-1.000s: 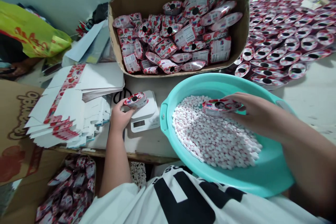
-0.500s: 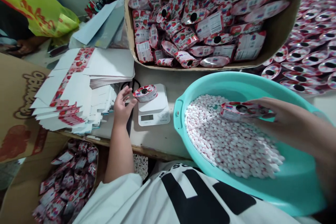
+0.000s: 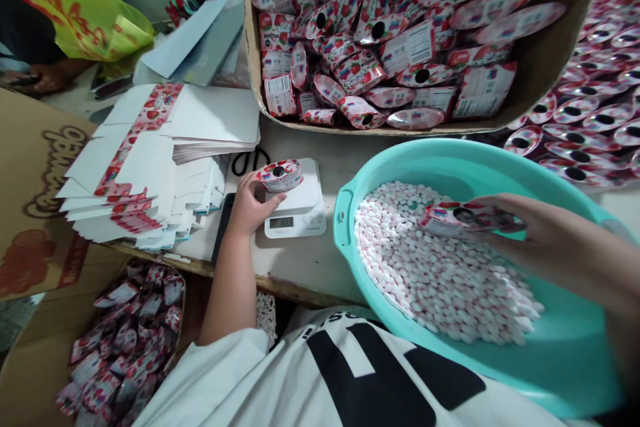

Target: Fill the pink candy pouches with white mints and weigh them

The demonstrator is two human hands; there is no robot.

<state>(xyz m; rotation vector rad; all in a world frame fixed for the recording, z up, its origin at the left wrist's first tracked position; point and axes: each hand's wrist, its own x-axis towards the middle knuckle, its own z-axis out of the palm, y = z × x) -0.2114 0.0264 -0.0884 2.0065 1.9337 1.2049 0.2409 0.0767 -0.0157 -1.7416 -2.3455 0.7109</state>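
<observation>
On the white digital scale (image 3: 295, 215) stands a small oval strawberry-print candy packet (image 3: 281, 177) with a dark hole in its top. My left hand (image 3: 250, 203) reaches around this packet from the left, thumb in front and fingers at its side, closed on it. My right hand (image 3: 505, 223) holds a second strawberry-print packet (image 3: 443, 219) tilted, its opening showing, over the turquoise basin (image 3: 430, 155). Many small white and pinkish candies (image 3: 425, 267) lie in the basin, just beneath that packet.
Behind stands a cardboard box (image 3: 425, 128) of strawberry packets; rows of open packets (image 3: 585, 137) stand at right. White carton stacks (image 3: 210, 113), black-handled scissors (image 3: 245, 161) and a dark phone-like slab (image 3: 223, 227) lie left. Another box holds packets (image 3: 125, 347) below. A person's hand (image 3: 47, 77) shows far left.
My left hand has moved right and closed around the packet on the scale. The scale's display has changed. My right hand keeps its packet over the candies; the view has shifted slightly.
</observation>
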